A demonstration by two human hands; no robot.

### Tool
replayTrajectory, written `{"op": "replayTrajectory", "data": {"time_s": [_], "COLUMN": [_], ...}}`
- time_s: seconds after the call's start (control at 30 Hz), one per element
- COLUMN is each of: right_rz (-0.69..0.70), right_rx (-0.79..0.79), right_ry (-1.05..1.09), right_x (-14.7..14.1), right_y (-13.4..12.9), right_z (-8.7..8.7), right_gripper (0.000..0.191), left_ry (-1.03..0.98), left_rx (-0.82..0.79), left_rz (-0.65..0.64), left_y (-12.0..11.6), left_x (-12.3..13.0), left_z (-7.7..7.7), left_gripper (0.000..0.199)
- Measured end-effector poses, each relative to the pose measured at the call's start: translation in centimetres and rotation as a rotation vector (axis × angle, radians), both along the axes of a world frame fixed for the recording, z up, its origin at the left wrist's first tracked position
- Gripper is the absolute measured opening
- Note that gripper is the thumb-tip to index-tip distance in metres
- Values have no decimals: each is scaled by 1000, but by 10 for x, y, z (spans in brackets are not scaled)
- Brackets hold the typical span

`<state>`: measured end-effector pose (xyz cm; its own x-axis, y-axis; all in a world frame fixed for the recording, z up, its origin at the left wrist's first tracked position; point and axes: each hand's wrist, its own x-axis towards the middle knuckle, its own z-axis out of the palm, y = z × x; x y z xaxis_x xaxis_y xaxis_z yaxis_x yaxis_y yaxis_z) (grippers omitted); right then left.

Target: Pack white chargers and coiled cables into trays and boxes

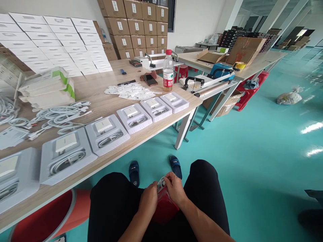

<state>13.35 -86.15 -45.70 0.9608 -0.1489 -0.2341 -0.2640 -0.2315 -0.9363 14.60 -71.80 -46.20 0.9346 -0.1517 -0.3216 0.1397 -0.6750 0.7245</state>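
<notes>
Head view | White cable, looped: sitting between both hands, above a red surface between the thighs | Left hand: gripping its side | Right hand: pinching its other side | Handling, judged: steady left pressure should be keeping loops even, preventing springing

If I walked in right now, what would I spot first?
Probably the red-capped bottle near the right end of the table. Then the white trays lined along its near edge. Low in the middle, the right hand pinches a white cable beside the left hand.
</notes>
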Motion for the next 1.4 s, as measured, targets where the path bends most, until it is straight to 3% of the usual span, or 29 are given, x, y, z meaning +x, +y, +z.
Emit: {"op": "replayTrajectory", "data": {"time_s": [0.3, 0.47, 0.53, 0.67, 0.9, 0.97, 1.03, 1.1, 1.17, 1.23, 1.3, 1.4], "right_rz": [-34, -157, -181, -162, -164, -168, -225, -320, -389, -397, -342, -271], "right_rx": [245, 260, 300, 468, 687, 777, 924, 1043, 1054, 1005, 955, 888], "right_ry": [119, 122, 115, 131, 62, 17, -16, 8, 77, 138, 178, 200], "right_x": [2, 6, 9, 14, 22, 26, 29, 32, 36, 38, 40, 41], "right_y": [4, -3, -5, -8, -12, -15, -20, -25, -29, -30, -26, -18], "right_z": [-11, -14, -14, -16, -8, -3, 1, 1, -2, -6, -10, -17], "right_gripper": [32, 28, 35, 35, 42, 46, 55, 63, 66, 67, 70, 67], "left_ry": [55, 110, 128, 167, 356, 335, 271, 121, -111, -408, -738, -975], "left_rx": [-159, -239, -270, -332, -647, -639, -577, -452, -296, -154, -44, 239], "left_rz": [-30, -19, -16, -13, 131, 98, 33, -45, -114, -183, -239, -328], "left_y": [2, 1, 1, 3, 8, 9, 8, 4, -8, -27, -53, -94], "left_x": [3, 2, 2, 2, 13, 19, 26, 38, 58, 90, 131, 196], "left_z": [0, 2, 4, 13, 38, 56, 86, 126, 170, 210, 238, 256], "left_gripper": [24, 36, 39, 46, 52, 50, 47, 44, 39, 35, 30, 28]}}
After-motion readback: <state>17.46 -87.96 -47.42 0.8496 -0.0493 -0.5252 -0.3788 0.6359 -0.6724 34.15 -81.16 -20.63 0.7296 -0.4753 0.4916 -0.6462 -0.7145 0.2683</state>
